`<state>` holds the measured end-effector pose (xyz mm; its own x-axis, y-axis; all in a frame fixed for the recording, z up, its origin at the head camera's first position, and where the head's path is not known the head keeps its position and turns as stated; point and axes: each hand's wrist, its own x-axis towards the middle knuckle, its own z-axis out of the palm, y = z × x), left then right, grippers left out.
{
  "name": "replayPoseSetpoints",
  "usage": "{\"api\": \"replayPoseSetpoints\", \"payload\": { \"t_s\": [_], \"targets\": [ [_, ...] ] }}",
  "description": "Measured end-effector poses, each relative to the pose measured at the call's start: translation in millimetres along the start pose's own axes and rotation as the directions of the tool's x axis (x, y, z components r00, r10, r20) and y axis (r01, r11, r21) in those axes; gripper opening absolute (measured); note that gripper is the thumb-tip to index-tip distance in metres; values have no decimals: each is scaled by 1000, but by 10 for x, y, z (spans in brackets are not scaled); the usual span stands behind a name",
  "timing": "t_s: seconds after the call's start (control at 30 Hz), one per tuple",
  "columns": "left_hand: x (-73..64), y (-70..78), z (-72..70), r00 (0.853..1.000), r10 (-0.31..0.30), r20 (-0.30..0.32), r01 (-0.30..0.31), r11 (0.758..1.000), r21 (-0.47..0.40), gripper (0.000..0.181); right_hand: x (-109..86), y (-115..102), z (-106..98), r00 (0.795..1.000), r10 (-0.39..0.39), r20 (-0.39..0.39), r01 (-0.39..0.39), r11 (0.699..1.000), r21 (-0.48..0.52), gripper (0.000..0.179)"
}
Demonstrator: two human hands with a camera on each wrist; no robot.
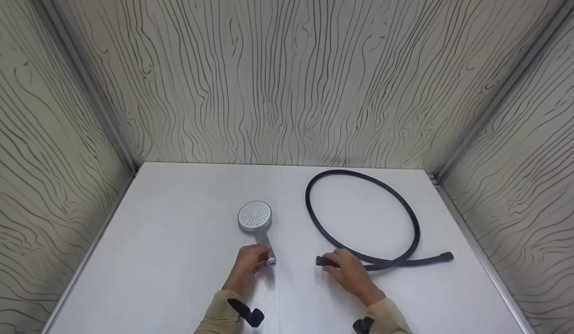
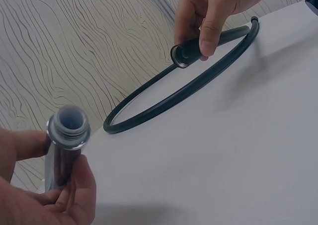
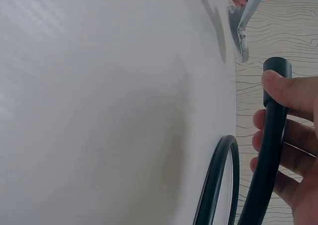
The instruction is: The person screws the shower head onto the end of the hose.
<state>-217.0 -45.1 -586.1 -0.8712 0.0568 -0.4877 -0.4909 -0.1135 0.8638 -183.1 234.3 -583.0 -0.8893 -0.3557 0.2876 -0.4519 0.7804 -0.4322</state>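
While I stand by and look, the L hand (image 1: 247,264) has its fingers curled round the handle (image 1: 263,239) of a grey shower head (image 1: 254,215), w/ the perforated face upward, over the middle of the white surface (image 1: 185,222). The R hand (image 1: 347,269) pinches one hose end (image 1: 320,261) betw. its fingers, apart from the shower head. On the R side, the black hose (image 1: 338,172) makes one loop, w/ its other end (image 1: 447,256) at far R.

From here I see a flat white tabletop (image 1: 166,222) across the lower half of the frame. Pale wall panels (image 1: 277,83) with dark, wavy wood-grain lines stand top, left and right, grey posts (image 1: 88,83) slanting between them.
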Motion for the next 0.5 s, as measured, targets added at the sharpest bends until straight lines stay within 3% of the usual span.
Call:
{"api": "replayPoseSetpoints", "payload": {
  "t_s": [0.5],
  "targets": [
    [-27,36,47,1000,-5,-27,4,1000,-18,43,27,-80,-69,998,49,-40,-45,995,89,18]
  ]
}}
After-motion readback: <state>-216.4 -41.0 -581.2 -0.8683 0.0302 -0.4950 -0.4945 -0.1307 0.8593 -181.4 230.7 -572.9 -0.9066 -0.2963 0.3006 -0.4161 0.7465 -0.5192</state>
